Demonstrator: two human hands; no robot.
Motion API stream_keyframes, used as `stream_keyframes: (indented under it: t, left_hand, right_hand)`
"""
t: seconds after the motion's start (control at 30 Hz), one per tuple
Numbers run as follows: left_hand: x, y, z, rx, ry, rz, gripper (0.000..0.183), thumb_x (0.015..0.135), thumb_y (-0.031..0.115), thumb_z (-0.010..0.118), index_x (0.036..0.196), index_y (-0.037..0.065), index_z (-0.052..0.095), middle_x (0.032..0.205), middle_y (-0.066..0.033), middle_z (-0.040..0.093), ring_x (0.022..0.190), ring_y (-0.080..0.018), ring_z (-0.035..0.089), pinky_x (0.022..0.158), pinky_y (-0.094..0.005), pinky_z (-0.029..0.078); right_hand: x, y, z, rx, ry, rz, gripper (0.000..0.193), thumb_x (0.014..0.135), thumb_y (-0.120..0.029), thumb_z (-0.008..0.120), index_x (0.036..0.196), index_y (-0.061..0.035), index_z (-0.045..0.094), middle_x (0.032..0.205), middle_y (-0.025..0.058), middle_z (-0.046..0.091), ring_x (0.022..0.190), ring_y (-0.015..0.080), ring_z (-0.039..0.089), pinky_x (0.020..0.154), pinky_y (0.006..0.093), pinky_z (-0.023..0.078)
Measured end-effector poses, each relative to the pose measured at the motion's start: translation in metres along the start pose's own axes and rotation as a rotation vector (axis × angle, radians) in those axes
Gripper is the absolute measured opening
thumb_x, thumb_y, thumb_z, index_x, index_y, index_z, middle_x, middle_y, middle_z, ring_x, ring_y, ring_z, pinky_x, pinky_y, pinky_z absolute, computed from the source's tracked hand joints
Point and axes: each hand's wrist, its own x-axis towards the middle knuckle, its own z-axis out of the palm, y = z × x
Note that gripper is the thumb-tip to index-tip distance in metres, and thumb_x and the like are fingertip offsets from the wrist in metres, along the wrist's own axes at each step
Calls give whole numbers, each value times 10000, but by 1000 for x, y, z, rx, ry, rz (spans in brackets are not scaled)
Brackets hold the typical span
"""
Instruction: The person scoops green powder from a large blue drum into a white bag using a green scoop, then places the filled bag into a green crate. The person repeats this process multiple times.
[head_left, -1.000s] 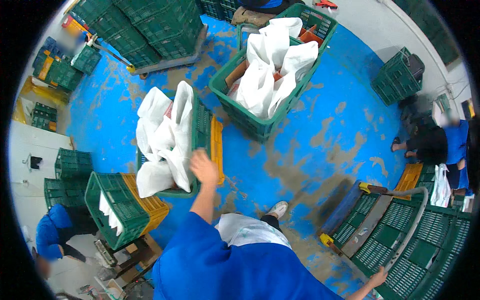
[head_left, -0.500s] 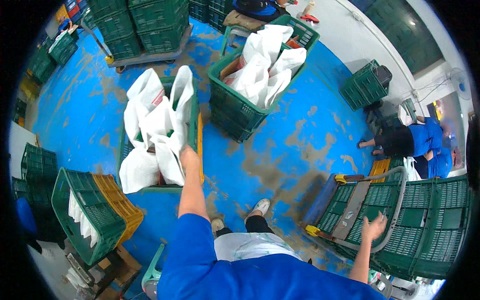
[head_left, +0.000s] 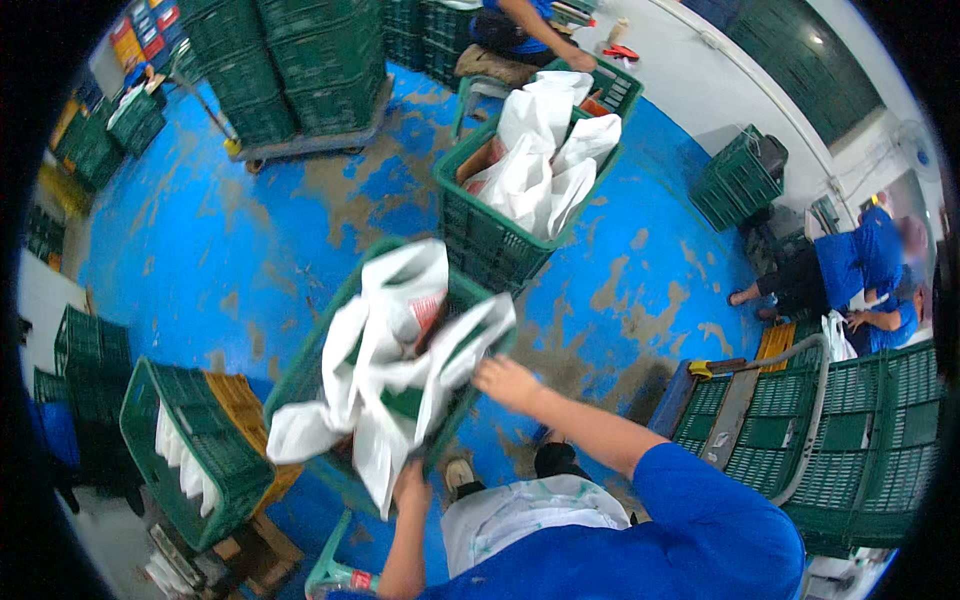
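Warehouse-like workroom | stacked green crates (head_left: 315, 62) | platform trolley (head_left: 310, 145) | worn blue floor (head_left: 190, 250) | co-workers (head_left: 846, 258)

The person wears a plain, vivid blue short-sleeved top (head_left: 650, 555) in one even shade, with darker folds across the chest and shoulder. The right sleeve (head_left: 715, 510) is wide and loose and ends near the elbow, leaving the forearm uncovered. Below the top hangs a white apron (head_left: 535, 515), creased and slightly translucent-looking, with faint blue-green marks scattered over it. Dark trousers (head_left: 560, 460), close to black, show past its edge. The left shoe (head_left: 459, 473) is pale, off-white to beige. Both the left hand (head_left: 408, 490) and right hand (head_left: 510, 383) are bare.
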Motion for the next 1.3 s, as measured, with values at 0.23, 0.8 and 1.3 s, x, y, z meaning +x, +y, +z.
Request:
stream_keyframes:
  t: [0.23,0.8,1.3]
  left_hand:
    - [-123,-142,-89,-314,848,-545,399,822,258,575,1037,-77,554,880,-237,610,732,-352,576,672,-419,483]
    - [-71,-121,-83,-934,530,-1065,358,885,321,539,1096,31,531,968,-99,577,814,-223,560,710,-371,495]
    - [56,189,9,-1453,-87,-619,330,780,22,593,1086,9,470,979,-78,536,907,-224,533,809,-364,440]
  right_hand:
    - [-24,-82,38,403,287,99,84,637,-95,565,609,-29,608,630,138,618,606,303,635,562,433,517]
    - [-123,-153,5,1850,143,836,364,847,-176,519,1193,-65,513,1192,118,537,1128,263,493,966,351,385]
    - [-144,-68,10,1106,768,1671,790,806,-240,623,1347,114,169,1346,321,275,1252,449,286,1056,451,208]
